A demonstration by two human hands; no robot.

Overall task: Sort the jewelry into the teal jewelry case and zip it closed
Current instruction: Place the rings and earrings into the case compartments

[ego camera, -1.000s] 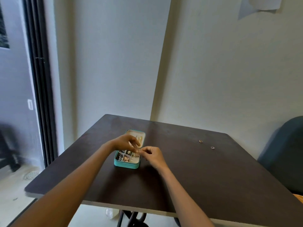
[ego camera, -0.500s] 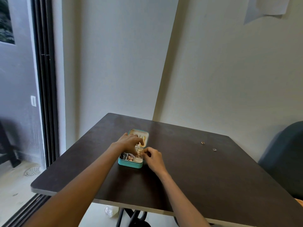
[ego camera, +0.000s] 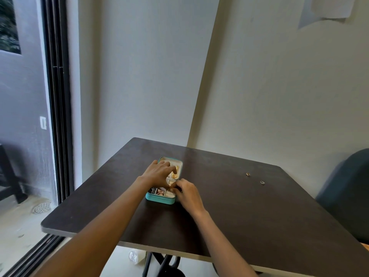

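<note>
Both hands work over the open teal jewelry case at counter centre: left hand spread across its compartments, right hand pinching something too small to identify. Two light, slippery rings wait at three o'clock, demanding fingertip pinches.

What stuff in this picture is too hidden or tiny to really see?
- What the fingertips pinch: the left hand and right hand meet over the teal jewelry case, and the fingers hide it.
- The middle compartments of the case: covered by both hands.
- The two rings on the table: too small to show stones or detail.
- The chair: cut off by the right edge.
</note>
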